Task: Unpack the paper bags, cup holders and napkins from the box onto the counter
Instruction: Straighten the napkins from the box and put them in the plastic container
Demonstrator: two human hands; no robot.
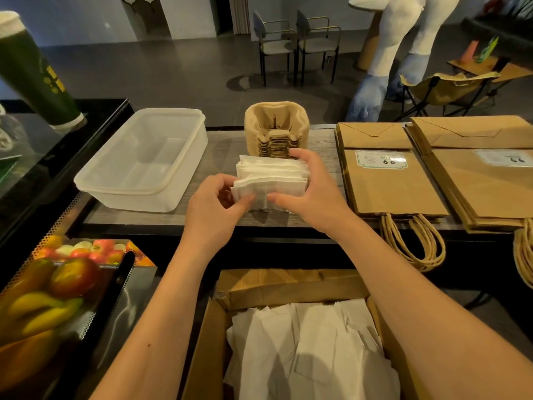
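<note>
Napkins point(311, 353) closest to me, a loose white heap lying in the cardboard box point(288, 287) under my forearms, so there's more to bring up. Beyond that, on the counter point(161, 217), I've got both hands on the napkin stack point(271, 180). Left hand point(213, 209) curls in from the left with the thumb pressed on the front sheet; right hand point(314, 192) wraps the right end, thumb in front, fingers over the back. Neither is flat; both pinch the bundle, which stands on edge.

Risk as I read it: the sheets are fanned and uneven, and if I let go too early the stack could slump or spill toward the counter's near edge and back into the box. Squeezing harder on one side would skew it.

The stack's long axis runs left to right across the counter, broad faces toward me and away. Just behind it stand the nested cup holders point(277, 131), nearly touching. Left sits a clear plastic tub point(141, 160); right, the paper bags point(392, 180) lie flat, handles hanging over the near edge.
</note>
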